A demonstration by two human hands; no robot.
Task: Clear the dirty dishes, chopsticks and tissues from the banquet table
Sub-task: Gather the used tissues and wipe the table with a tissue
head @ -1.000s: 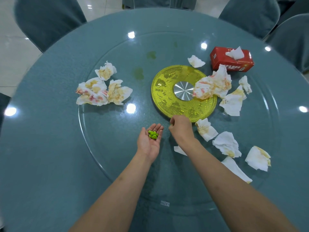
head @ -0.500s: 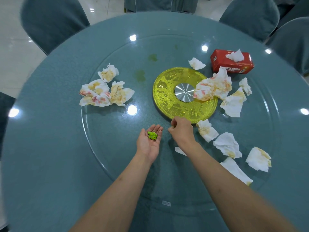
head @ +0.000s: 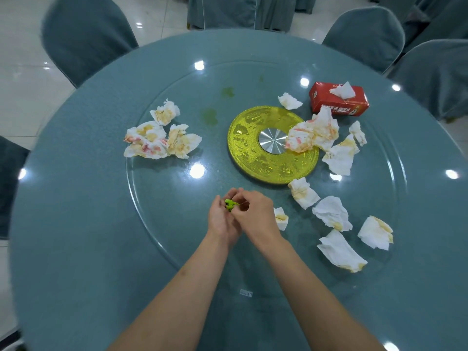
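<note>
Glass turntable (head: pixel 162 224) on the round banquet table still carries stained tissues (head: pixel 331 214) left and right of the gold hub (head: pixel 253 158). Near its front edge, the left hand (head: pixel 221 219) cups green scraps (head: pixel 230 205) while the right hand (head: pixel 255 214) curls its fingertips onto them. Keeping that palm level and hollowed should stop scraps spilling

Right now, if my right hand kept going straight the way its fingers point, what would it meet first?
Your left hand, cupping the green bits; the right hand already overlaps it, though actual contact is unclear.
</note>
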